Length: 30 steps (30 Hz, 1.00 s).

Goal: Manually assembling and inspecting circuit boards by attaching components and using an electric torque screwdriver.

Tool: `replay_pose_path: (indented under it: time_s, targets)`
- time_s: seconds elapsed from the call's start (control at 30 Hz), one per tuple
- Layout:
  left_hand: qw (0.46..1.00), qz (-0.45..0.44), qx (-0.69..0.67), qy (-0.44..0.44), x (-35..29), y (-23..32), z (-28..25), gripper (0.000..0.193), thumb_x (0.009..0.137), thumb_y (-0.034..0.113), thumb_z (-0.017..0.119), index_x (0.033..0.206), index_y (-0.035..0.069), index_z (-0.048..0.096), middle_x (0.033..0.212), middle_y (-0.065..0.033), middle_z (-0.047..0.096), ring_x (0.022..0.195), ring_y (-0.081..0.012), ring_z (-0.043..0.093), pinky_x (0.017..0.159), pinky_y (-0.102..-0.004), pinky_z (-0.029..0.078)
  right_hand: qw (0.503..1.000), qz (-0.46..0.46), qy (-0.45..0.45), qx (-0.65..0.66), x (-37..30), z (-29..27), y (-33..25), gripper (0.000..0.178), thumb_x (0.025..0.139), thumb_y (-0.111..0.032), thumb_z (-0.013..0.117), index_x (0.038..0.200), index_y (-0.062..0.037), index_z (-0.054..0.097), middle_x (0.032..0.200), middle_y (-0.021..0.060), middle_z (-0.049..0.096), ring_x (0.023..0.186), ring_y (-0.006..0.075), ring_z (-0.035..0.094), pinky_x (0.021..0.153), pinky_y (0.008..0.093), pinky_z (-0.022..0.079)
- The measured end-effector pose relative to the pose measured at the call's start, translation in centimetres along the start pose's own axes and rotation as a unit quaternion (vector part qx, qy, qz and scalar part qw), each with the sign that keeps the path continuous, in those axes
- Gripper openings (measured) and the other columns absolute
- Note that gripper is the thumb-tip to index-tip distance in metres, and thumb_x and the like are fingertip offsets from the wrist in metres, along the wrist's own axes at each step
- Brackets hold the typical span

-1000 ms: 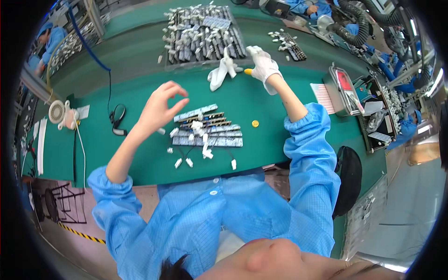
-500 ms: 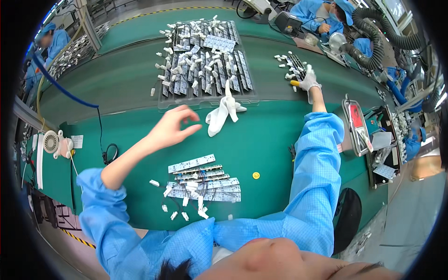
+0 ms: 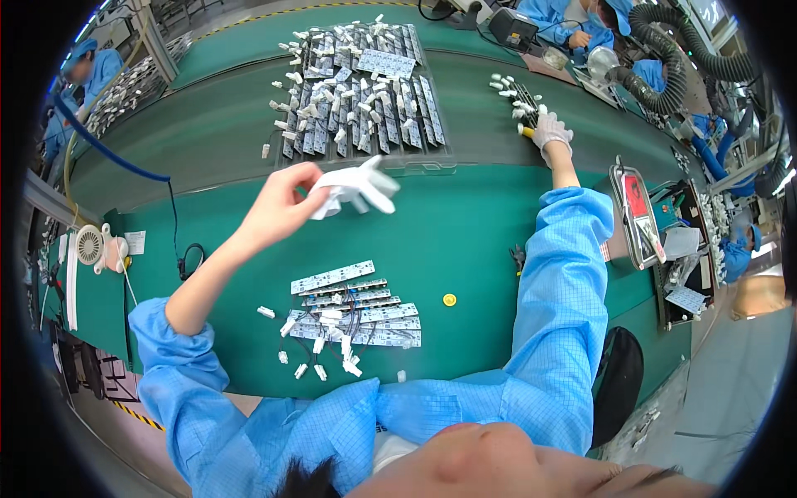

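Near edge: my head and blue sleeves cut off the bench [image 3: 465, 241] front. Before me lies a pile of strips [image 3: 353, 311] with white connectors, too small to count; a yellow disc [image 3: 449, 300] lies just beside it. My left hand [image 3: 286, 203], bare, is raised and pinches a white glove [image 3: 357, 189] at its cuff; half a second ago that glove lay on the bench. Beyond it a tray [image 3: 365, 158] holds many more strips. My right hand [image 3: 550, 129], gloved, reaches farthest, curled on a yellow-tipped item [image 3: 526, 130] by a small rack [image 3: 521, 95]; its grip is hard to make out.
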<state>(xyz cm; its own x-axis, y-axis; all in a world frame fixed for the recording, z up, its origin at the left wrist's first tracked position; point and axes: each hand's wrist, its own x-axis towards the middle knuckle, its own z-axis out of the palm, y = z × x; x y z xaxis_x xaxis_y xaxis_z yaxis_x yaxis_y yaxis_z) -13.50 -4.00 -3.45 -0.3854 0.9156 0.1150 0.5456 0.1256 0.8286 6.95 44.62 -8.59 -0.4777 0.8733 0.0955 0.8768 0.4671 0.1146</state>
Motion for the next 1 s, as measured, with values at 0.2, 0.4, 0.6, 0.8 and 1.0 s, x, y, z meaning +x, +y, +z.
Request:
replay_pose_path:
  time_s: [0.2,0.4,0.6,0.8,1.0]
  targets:
    - [0.998,-0.041,-0.033,0.03,-4.7,0.8,-3.3,0.016,0.087,0.016,0.059,0.085,-0.001,0.057,0.078,-0.0006,0.058,0.072,-0.0043,0.052,0.063,-0.0228,0.045,0.99,-0.047,-0.017,0.132,3.3,4.6,3.0,0.055,0.08,-0.023,0.065,0.128,-0.0041,0.043,0.123,0.0292,0.051,0.111,0.0442,0.052,0.094,0.0428,0.045]
    - [0.982,-0.034,-0.162,0.093,-7.2,0.3,-5.8,0.017,0.09,0.019,0.054,0.087,0.003,0.057,0.08,0.0019,0.058,0.076,-0.0037,0.052,0.068,-0.0207,0.041,0.964,-0.109,0.026,0.239,-0.4,1.7,1.0,0.035,0.086,-0.022,0.051,0.115,-0.0009,0.052,0.103,0.0293,0.06,0.105,0.0458,0.053,0.087,0.0467,0.043]
    - [0.92,0.031,-0.349,0.176,-7.2,2.5,-7.3,0.017,0.091,0.024,0.054,0.091,0.007,0.058,0.089,0.0009,0.059,0.082,-0.0078,0.057,0.076,-0.0261,0.045,0.882,-0.397,-0.006,0.253,-17.6,-9.9,-6.9,0.038,0.085,-0.016,0.051,0.121,-0.0051,0.049,0.122,0.0226,0.055,0.108,0.0396,0.054,0.092,0.0437,0.043]
    - [0.917,0.058,-0.363,0.152,-6.2,1.5,-6.5,0.017,0.093,0.021,0.053,0.097,0.006,0.061,0.094,-0.0009,0.061,0.087,-0.0092,0.058,0.076,-0.0277,0.048,0.801,-0.566,-0.066,0.181,-26.5,-7.1,-18.7,0.07,0.077,-0.016,0.065,0.138,-0.0102,0.032,0.137,0.0154,0.042,0.129,0.032,0.039,0.104,0.0478,0.034]
    - [0.909,0.059,-0.347,0.222,-7.9,-0.8,-8.6,0.021,0.094,0.023,0.054,0.101,0.004,0.061,0.097,-0.0014,0.062,0.087,-0.0095,0.059,0.076,-0.028,0.048,0.843,-0.529,0.019,0.098,-26.4,-7.4,-18.1,0.087,0.065,-0.028,0.08,0.137,-0.0142,0.034,0.14,0.0104,0.038,0.135,0.0324,0.03,0.105,0.0518,0.031]
